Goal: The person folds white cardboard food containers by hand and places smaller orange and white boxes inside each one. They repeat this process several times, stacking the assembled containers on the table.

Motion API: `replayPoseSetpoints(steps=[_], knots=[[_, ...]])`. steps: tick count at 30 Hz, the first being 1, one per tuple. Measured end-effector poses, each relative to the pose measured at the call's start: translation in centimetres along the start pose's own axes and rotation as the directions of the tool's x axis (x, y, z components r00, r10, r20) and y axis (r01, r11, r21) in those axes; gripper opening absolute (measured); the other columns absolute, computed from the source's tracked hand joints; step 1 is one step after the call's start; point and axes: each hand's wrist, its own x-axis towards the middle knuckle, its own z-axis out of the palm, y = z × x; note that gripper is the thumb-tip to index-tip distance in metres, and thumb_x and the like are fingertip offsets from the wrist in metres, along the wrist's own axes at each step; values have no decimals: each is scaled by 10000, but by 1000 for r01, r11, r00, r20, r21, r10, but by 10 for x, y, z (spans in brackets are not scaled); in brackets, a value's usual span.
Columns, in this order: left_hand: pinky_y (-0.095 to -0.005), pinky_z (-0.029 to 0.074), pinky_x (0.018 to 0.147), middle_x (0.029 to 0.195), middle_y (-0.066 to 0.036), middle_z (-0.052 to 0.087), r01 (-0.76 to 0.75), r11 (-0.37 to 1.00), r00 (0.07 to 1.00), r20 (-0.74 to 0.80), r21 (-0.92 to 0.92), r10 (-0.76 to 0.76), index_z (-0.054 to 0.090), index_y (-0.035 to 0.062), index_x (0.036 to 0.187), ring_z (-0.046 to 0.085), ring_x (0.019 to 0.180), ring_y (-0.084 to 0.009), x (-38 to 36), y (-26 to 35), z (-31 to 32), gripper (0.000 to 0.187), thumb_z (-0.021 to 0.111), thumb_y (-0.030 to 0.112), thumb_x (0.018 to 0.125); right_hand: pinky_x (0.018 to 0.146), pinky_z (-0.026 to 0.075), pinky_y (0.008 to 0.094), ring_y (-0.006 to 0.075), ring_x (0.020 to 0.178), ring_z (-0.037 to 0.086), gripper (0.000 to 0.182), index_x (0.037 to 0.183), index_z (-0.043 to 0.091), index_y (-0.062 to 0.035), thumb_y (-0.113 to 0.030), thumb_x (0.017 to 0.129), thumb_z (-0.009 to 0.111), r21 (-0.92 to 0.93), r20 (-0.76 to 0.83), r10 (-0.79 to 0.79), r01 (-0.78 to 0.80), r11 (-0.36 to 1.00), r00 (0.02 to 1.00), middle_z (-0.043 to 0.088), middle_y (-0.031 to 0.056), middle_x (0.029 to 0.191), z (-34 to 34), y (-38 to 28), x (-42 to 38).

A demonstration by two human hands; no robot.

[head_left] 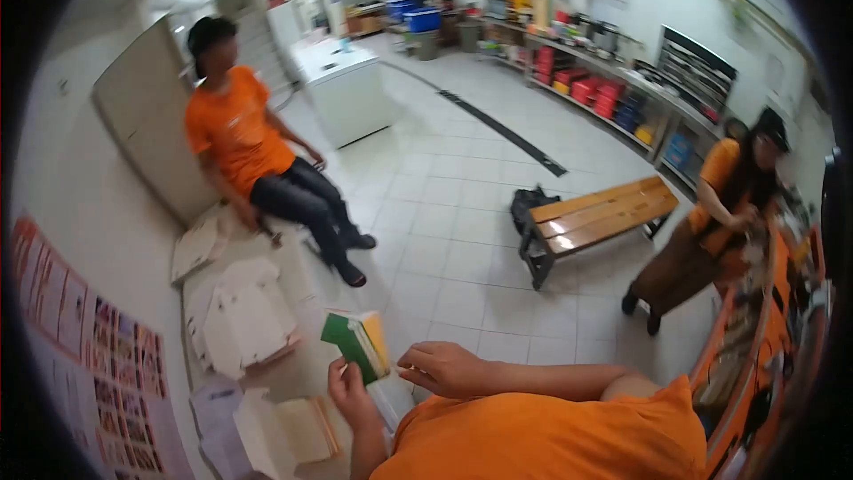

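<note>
My left hand [349, 394] grips a thin stack of flat green, white and yellow cardboard sheets [360, 346] by its lower edge, holding it upright over the low ledge. My right hand [447, 367] hovers just right of the stack with its fingers loosely bent and nothing visibly in it. Whether its fingertips touch the stack's corner cannot be told. My orange sleeve and shirt fill the bottom of the view.
Flat white cartons [242, 311] lie in piles on the ledge along the left wall. A person in an orange shirt [238, 129] sits there. Another person [721, 213] stands at an orange counter on the right. A wooden bench [602, 216] stands on the tiled floor.
</note>
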Motion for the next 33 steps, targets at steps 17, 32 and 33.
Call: replayPoseSetpoints(steps=[17, 32, 33], knots=[[-231, 314, 530, 600, 47, 464, -94, 956, 946, 324, 279, -1, 519, -18, 1363, 408, 546, -28, -46, 17, -1, 465, 542, -61, 900, 789, 546, 420, 382, 851, 687, 286, 1071, 678, -43, -298, 943, 700, 216, 275, 237, -301, 929, 932, 737, 161, 931, 2, 21, 15], [-398, 423, 1062, 1387, -185, 493, -130, 979, 973, 210, 159, 95, 391, 13, 1422, 538, 1191, -275, 1, 20, -54, 701, 711, 283, 860, 840, 534, 452, 329, 975, 670, 396, 1273, 625, -70, -378, 1053, 510, 434, 181, 90, -161, 887, 979, 679, 180, 1122, -26, 38, 14], [-397, 391, 1102, 1381, -176, 484, 289, 943, 892, 405, -166, -202, 404, 12, 1411, 492, 1253, -279, -2, 26, -59, 728, 719, 320, 831, 870, 536, 411, 313, 992, 672, 397, 1317, 620, -83, -360, 1046, 531, 469, 91, 125, -154, 870, 988, 674, 166, 1127, -25, 31, 14]])
